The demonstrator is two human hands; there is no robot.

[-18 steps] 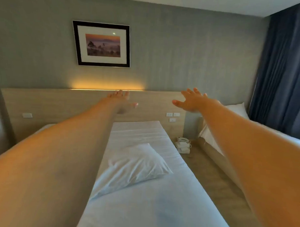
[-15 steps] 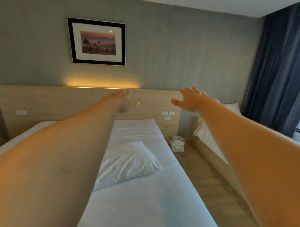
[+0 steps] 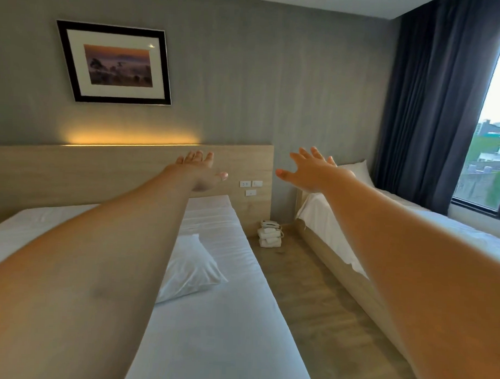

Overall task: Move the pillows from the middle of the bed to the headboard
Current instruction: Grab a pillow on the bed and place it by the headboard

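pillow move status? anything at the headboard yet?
Done: nothing visible; the bare white sheet in front of the light wooden headboard holds no pillow. In hand: nothing; the left hand and right hand are open and empty, stretched forward. Left: the white rectangular pillow lies mid-bed, partly hidden by the left arm, unmoved.

A white pillow lies flat and slightly rumpled on the white sheet in the middle of the bed, one corner pointing toward the wooden headboard, well apart from it. An arm hides its left part.
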